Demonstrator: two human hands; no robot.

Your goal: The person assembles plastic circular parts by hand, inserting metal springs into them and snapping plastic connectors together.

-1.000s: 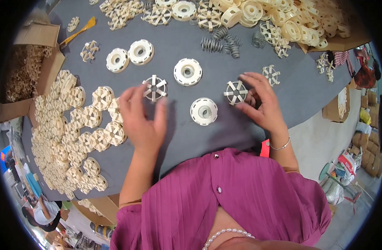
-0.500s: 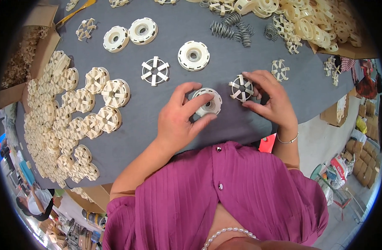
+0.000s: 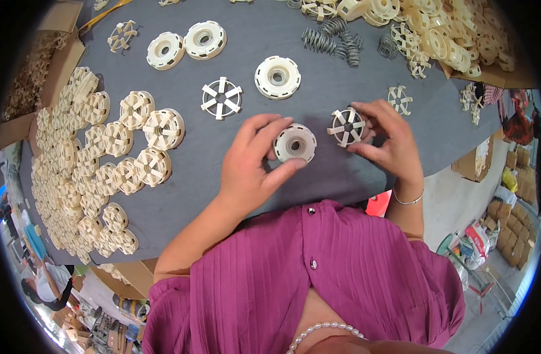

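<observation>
My left hand is closed round the near side of a cream plastic ring housing with a metal spring at its centre. To the right, my right hand grips a six-spoked cream plastic piece with a dark ring by its right edge, thumb below and fingers above. The two parts are apart, a short gap between them. Just beyond the left hand lies another ring housing with a spring inside. A loose spoked piece rests to its left.
Many assembled wheel-like parts crowd the table's left side. Coil springs lie at the far middle, beside a heap of cream rings. Two more housings sit at the far left. Another spoked piece lies beyond my right hand.
My left index finger has lifted off the housing's centre, uncovering the spring. The right hand and its spoked piece have moved slightly right, with the piece tilted a little differently.
</observation>
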